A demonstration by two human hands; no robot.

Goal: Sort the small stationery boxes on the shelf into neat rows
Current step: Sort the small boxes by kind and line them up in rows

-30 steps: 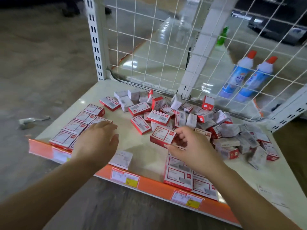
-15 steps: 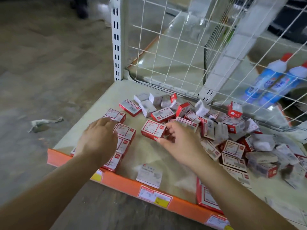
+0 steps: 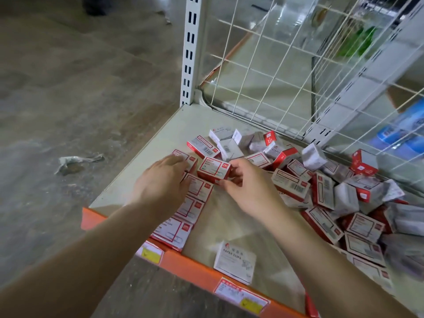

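My right hand (image 3: 246, 188) pinches a red-and-white stationery box (image 3: 213, 169), holding it just beyond the far end of a row of like boxes (image 3: 192, 203) that runs along the shelf's left side toward the orange front edge. My left hand (image 3: 160, 182) lies flat over that row, fingers straight, tips touching its far box. A loose heap of several red and white boxes (image 3: 321, 187) covers the middle and right of the beige shelf (image 3: 160, 143). One white paper-clip box (image 3: 235, 260) lies alone near the front edge.
A white wire grid (image 3: 275, 72) closes the back of the shelf, with a slotted upright post (image 3: 190, 53) at its left corner. Price labels sit on the orange front strip (image 3: 197, 269). Blue bottles (image 3: 399, 131) show behind the grid. Grey floor with a crumpled wrapper (image 3: 75, 160) lies left.
My right hand has carried the red-and-white box leftward from the heap to the far end of the row. My left hand slid forward along the row. The camera swung left.
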